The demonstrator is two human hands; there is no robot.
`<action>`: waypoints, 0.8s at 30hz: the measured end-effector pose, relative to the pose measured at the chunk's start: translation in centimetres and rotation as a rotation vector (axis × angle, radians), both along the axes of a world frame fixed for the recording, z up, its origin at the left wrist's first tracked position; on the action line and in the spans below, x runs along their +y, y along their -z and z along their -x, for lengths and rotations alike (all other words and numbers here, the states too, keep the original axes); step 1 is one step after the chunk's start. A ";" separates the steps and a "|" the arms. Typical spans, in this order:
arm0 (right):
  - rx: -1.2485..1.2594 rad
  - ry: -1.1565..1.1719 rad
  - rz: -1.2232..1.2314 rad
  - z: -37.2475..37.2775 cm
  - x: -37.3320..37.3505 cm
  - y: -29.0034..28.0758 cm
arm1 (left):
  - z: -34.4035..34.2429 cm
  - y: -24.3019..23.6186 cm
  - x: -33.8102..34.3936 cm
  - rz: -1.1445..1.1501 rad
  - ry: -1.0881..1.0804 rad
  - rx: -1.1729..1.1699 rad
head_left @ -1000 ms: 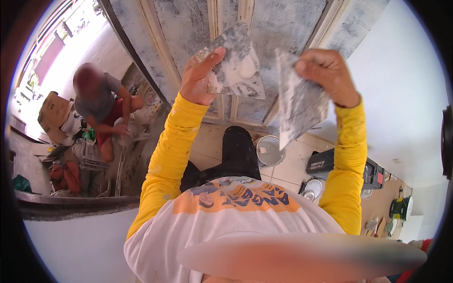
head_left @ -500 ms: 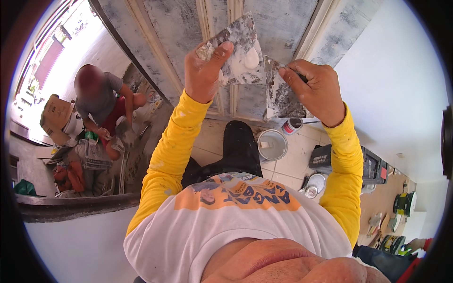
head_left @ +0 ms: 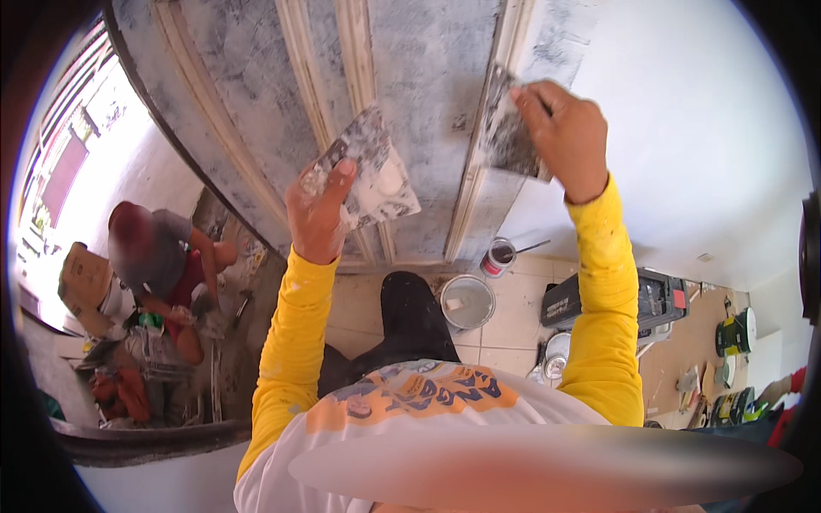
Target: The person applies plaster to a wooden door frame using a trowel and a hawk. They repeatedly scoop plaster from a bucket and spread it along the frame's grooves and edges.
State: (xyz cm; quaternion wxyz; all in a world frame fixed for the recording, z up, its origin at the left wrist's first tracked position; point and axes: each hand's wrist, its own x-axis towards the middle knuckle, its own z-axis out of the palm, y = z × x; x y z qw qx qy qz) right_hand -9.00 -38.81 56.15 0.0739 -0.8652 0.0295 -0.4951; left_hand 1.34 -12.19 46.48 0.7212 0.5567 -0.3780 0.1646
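Observation:
My left hand (head_left: 318, 209) grips a wide flat putty scraper (head_left: 372, 145), its thumb pressed on the blade. A lump of white putty (head_left: 390, 178) sits on that blade. In my right hand (head_left: 569, 141) is a second putty scraper (head_left: 506, 128), its blade smeared dark and white. This blade is at a grey, patchily coated panelled door (head_left: 419, 94) with pale raised mouldings; whether it touches the surface I cannot tell. The two scrapers are apart.
Below the door stand a pail (head_left: 445, 301) and a small tin (head_left: 496, 259) with a stick. A black toolbox (head_left: 599, 301) lies right, by the white wall (head_left: 676, 128). Another person (head_left: 158, 265) crouches at left beyond a dark ledge (head_left: 154, 440). Several containers stand at far right.
The scrapers were close together and have parted. My left hand came lower and leftward with the putty; my right scraper rose to the door moulding. The view has shifted too.

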 end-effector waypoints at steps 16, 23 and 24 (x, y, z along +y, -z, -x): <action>-0.045 0.200 0.094 -4.4 -5.2 -6.7 | 0.4 0.3 0.5 0.089 0.263 0.388; 0.048 0.430 0.138 -4.8 -3.7 -7.2 | 0.6 1.2 1.1 0.047 0.190 0.258; 0.054 0.474 0.161 -4.7 -3.4 -7.1 | 0.7 1.4 1.3 0.034 0.166 0.223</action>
